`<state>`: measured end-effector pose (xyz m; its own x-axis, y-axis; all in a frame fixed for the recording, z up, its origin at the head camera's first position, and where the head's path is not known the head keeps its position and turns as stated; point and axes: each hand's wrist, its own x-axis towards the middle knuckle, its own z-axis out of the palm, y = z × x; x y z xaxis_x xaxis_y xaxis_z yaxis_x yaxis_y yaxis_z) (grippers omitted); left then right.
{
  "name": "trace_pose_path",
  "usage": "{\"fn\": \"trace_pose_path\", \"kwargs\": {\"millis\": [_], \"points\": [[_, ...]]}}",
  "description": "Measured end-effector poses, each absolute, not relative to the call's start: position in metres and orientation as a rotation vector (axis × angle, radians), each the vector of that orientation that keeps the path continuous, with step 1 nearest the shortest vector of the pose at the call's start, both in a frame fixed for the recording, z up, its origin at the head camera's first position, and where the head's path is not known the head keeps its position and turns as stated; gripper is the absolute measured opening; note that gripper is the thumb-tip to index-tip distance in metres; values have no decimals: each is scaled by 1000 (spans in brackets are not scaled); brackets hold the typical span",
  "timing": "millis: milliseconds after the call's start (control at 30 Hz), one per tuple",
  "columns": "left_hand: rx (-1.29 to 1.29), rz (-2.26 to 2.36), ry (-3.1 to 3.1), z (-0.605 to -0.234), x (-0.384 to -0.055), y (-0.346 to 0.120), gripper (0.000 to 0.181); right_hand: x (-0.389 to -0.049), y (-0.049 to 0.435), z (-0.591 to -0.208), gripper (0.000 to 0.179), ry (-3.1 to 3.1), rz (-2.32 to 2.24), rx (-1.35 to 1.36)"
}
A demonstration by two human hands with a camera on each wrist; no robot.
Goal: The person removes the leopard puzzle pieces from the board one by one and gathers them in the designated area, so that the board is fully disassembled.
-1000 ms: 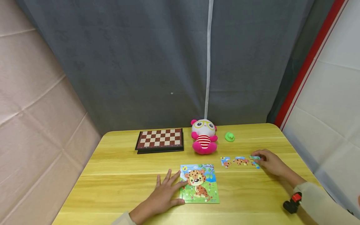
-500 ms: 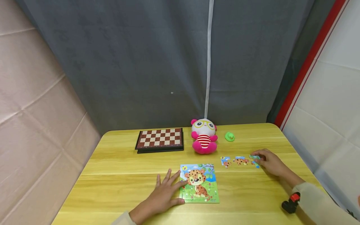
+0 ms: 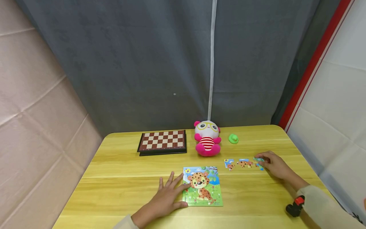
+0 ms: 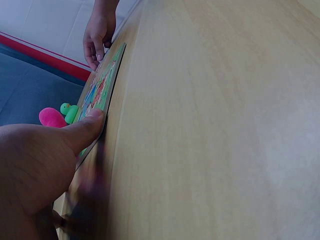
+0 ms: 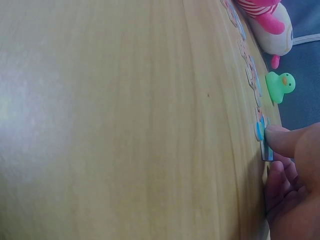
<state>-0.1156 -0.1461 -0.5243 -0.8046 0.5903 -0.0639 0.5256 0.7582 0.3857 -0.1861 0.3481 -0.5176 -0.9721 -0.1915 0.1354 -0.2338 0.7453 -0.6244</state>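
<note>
A square jigsaw puzzle board [image 3: 204, 190] with a cartoon leopard lies flat near the table's front middle. My left hand [image 3: 166, 198] is spread at its left side, fingertips and thumb resting on its edge; the left wrist view shows the thumb [image 4: 89, 127] over the rim. To the right, loose puzzle pieces lie in a row: a left piece [image 3: 229, 164], a middle piece [image 3: 244, 163] and a right piece [image 3: 259, 166]. My right hand [image 3: 273, 163] pinches the right piece between thumb and fingers and partly covers it. In the right wrist view, the thumb [image 5: 282, 140] overlaps this piece [image 5: 267, 150].
At the back stand a folded chessboard [image 3: 163, 141], a pink and white plush panda [image 3: 207, 140] and a green rubber duck [image 3: 233, 139]. A grey curtain [image 3: 143, 63] hangs behind the wooden table [image 3: 128, 178]. A black and red strap device [image 3: 295, 206] sits at the right wrist.
Both hands stay almost where they were; the right forearm shifts very slightly to the left. The board, pieces and toys keep their places.
</note>
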Motion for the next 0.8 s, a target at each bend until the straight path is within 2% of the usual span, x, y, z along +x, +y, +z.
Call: {"fn": "trace_pose_path", "kwargs": {"millis": [800], "points": [[897,540,2771,-526,-115,-147,69,-183,348,-509,27,-2915,1085,304]]}}
